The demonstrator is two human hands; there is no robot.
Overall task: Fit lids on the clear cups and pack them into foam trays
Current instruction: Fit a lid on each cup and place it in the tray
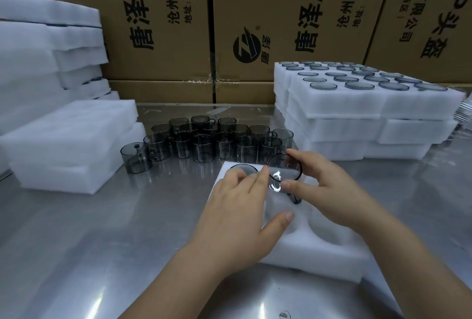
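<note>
At the far left a pile of white foam trays [43, 58] stands against the cardboard boxes [281, 19], with two more foam slabs [71, 147] lying in front of it on the steel table [89, 242]. Beside them a cluster of smoky clear cups [217, 139] without lids stands upright mid-table, one of them a little apart at the left end. Nearer, an open foam tray [319, 244] lies flat; a lidded cup [241, 168] sits in its far left pocket. The left hand [237, 206] lies over that corner with fingers straight and spread, holding nothing, its forefinger tip touching the rim of a second cup [283, 169]. That cup, lid on and tilted toward the camera, is over the tray, pinched by the right hand [329, 188] between thumb and curled fingers. To the right a stack of filled trays [370, 111] shows rows of lidded cups on top.
</note>
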